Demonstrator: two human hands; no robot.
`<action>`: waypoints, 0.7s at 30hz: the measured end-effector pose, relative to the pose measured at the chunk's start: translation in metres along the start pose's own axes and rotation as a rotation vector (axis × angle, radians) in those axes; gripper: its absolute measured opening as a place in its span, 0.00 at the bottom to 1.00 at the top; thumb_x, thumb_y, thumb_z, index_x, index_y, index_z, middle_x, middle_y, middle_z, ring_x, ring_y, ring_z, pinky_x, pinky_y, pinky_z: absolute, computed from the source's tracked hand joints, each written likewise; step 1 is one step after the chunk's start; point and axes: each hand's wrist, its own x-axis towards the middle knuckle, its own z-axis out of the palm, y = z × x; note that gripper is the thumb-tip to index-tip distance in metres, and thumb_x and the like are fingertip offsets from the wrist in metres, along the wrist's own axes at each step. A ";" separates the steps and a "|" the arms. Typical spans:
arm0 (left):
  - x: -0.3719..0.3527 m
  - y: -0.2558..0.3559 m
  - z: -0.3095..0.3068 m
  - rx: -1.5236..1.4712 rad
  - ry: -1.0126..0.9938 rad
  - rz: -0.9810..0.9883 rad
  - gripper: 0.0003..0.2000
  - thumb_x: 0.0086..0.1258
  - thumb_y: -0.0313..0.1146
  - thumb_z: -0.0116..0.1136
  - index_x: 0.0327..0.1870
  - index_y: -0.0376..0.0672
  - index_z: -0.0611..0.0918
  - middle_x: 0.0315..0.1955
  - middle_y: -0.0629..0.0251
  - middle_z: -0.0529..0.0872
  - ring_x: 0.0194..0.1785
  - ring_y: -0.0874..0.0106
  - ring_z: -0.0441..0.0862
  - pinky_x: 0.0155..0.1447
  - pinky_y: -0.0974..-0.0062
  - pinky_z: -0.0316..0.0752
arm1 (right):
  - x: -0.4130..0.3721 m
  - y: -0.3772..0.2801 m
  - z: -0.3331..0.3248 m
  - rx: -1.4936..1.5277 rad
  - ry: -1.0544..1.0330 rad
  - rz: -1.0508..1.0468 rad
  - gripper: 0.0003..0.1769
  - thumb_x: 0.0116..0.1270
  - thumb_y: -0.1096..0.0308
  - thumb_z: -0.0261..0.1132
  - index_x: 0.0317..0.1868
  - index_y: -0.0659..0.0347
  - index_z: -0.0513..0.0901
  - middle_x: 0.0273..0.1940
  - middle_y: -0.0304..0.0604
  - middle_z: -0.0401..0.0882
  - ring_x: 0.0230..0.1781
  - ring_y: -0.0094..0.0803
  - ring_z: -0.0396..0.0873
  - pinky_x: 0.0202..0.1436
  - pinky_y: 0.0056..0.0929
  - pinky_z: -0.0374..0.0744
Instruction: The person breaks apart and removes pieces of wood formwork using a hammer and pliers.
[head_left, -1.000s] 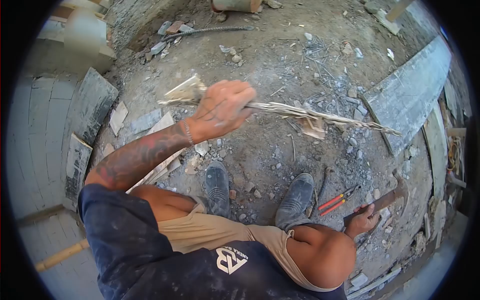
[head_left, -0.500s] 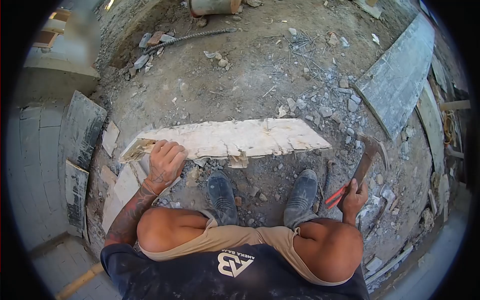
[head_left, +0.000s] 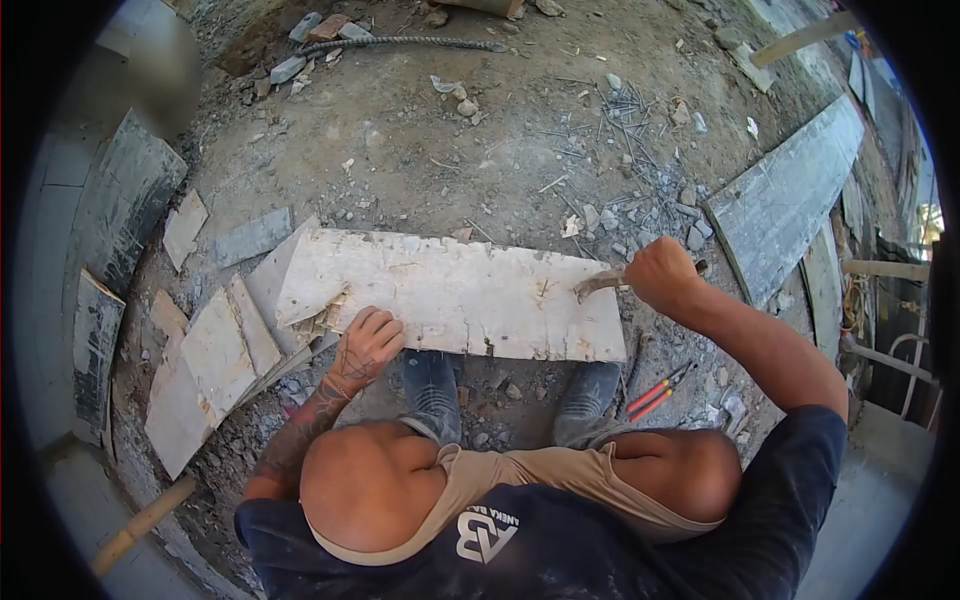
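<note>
A pale, worn wooden board (head_left: 460, 290) lies crosswise over the toes of my boots, its left end splintered. My left hand (head_left: 372, 345) is closed on the board's near edge, beside the splintered part. In my right hand (head_left: 662, 275) is a claw hammer (head_left: 600, 284), its fist wrapped round the handle. The hammer's head is right at the board's surface near the right end. Pincers with red handles (head_left: 655, 394) lie on the rubble by my right boot (head_left: 585, 400).
Broken board pieces (head_left: 215, 355) are piled at the left. A large grey panel (head_left: 790, 195) lies at the right. Loose nails (head_left: 628, 122) and stones are strewn over the ground ahead. A length of rebar (head_left: 430, 43) rests at the far side.
My right hand has swung the hammer from beside my right knee onto the board's right end. The board has come nearer and tipped flatter, my left hand still on it.
</note>
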 end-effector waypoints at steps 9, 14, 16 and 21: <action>-0.020 0.008 0.032 -0.075 0.043 -0.173 0.08 0.51 0.27 0.54 0.33 0.38 0.78 0.42 0.61 0.79 0.52 0.63 0.74 0.60 0.63 0.69 | 0.073 -0.053 -0.024 -0.293 -0.341 0.066 0.08 0.55 0.66 0.62 0.34 0.53 0.86 0.31 0.36 0.84 0.30 0.34 0.82 0.20 0.36 0.73; -0.022 0.006 0.034 -0.082 -0.043 -0.180 0.11 0.51 0.33 0.58 0.35 0.39 0.78 0.47 0.59 0.78 0.56 0.61 0.71 0.61 0.62 0.65 | 0.082 -0.068 -0.049 -0.205 -0.428 0.094 0.12 0.50 0.68 0.66 0.38 0.54 0.86 0.34 0.35 0.84 0.32 0.35 0.82 0.23 0.38 0.76; -0.004 0.010 0.011 -0.221 -0.219 -0.297 0.17 0.50 0.39 0.60 0.39 0.39 0.77 0.51 0.56 0.75 0.59 0.59 0.68 0.63 0.60 0.61 | 0.078 -0.080 -0.065 -0.249 -0.350 0.011 0.11 0.52 0.67 0.64 0.38 0.53 0.86 0.34 0.35 0.84 0.32 0.36 0.83 0.23 0.39 0.76; 0.035 0.007 0.043 -0.362 -0.085 -0.464 0.40 0.42 0.59 0.66 0.55 0.41 0.74 0.60 0.48 0.65 0.67 0.53 0.55 0.69 0.52 0.46 | 0.066 -0.046 -0.043 -0.119 -0.215 -0.034 0.08 0.57 0.67 0.59 0.31 0.51 0.85 0.31 0.42 0.84 0.34 0.36 0.84 0.34 0.32 0.78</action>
